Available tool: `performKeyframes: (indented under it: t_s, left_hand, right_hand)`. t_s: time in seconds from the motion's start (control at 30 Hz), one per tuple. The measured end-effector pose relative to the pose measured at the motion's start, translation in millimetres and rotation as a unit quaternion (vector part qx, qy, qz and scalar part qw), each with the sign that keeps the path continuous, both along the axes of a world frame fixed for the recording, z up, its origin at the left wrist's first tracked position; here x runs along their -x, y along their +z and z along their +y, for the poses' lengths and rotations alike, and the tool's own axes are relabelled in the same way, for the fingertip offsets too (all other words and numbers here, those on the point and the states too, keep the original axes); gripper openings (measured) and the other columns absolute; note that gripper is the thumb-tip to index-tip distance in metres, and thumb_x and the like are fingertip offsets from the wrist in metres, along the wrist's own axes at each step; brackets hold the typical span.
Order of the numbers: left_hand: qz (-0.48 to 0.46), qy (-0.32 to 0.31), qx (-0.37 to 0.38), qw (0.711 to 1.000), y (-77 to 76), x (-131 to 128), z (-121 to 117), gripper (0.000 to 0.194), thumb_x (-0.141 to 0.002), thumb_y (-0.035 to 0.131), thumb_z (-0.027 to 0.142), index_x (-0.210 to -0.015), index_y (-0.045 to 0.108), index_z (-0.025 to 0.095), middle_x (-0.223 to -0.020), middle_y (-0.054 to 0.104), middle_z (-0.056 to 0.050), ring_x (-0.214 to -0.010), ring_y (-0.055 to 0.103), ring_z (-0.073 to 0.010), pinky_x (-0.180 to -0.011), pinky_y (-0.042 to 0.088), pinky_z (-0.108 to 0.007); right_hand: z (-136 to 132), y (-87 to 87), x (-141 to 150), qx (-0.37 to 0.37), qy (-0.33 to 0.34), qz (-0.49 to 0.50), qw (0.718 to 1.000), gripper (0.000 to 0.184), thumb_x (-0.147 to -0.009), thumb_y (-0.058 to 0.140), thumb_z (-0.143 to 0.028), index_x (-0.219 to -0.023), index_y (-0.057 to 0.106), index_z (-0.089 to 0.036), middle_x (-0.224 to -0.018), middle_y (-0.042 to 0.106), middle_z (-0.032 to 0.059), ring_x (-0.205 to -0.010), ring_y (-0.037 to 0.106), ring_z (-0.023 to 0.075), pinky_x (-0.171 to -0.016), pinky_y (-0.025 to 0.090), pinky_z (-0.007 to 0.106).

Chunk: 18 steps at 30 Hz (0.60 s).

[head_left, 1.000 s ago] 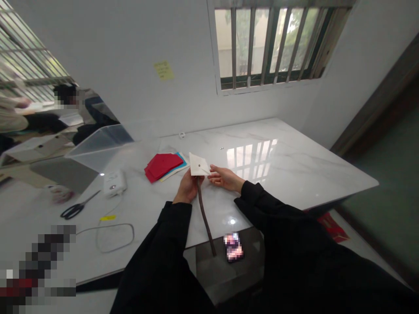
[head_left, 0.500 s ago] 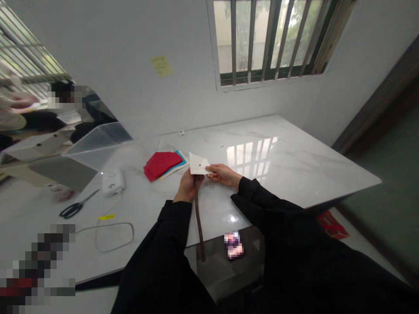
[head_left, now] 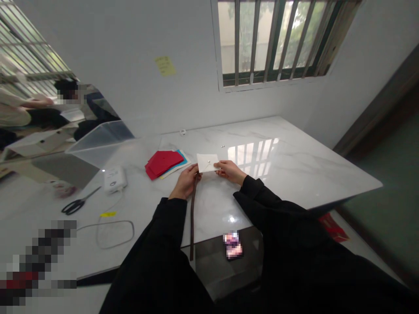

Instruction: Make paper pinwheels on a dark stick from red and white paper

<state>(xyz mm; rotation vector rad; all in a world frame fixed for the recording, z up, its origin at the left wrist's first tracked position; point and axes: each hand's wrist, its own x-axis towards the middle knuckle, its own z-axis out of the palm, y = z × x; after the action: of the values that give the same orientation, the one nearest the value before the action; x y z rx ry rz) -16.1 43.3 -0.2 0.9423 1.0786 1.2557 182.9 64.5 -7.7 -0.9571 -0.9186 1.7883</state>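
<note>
My left hand (head_left: 186, 182) is closed around the top of a thin dark brown stick (head_left: 192, 218) that hangs down toward me over the table's near edge. A white paper square (head_left: 207, 162) with a small pin at its centre sits at the stick's top. My right hand (head_left: 230, 170) pinches the paper's right edge. Both hands are held just above the white marble table (head_left: 288, 170).
A stack of red, blue and white paper sheets (head_left: 163, 163) lies left of my hands. Farther left are a small white device (head_left: 114, 179) with a looped cable (head_left: 114, 233), black scissors (head_left: 77, 203) and a clear plastic box (head_left: 98, 144). A phone (head_left: 233, 245) lies below the table's edge. Other people sit far left.
The white paper has turned from a diamond pose to lying squarer and flatter. The stick's lower end has swung left, hanging almost straight down. My hands have shifted slightly right.
</note>
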Motion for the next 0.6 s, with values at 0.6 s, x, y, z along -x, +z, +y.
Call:
performKeyframes:
  t_s: [0.6]
  left_hand:
    - [0.558, 0.103, -0.078, 0.820, 37.5, 55, 18, 0.033, -0.076, 0.076, 0.028, -0.107, 0.079, 0.017, -0.105, 0.079, -0.015, -0.095, 0.073, -0.0310, -0.093, 0.053, -0.042]
  right_hand:
    - [15, -20.6, -10, -0.126, -0.080, -0.091, 0.985, 0.031, -0.082, 0.078, -0.031, -0.070, 0.051, -0.019, -0.059, 0.058, -0.0016, -0.052, 0.057, 0.0092, -0.048, 0.041, 0.018]
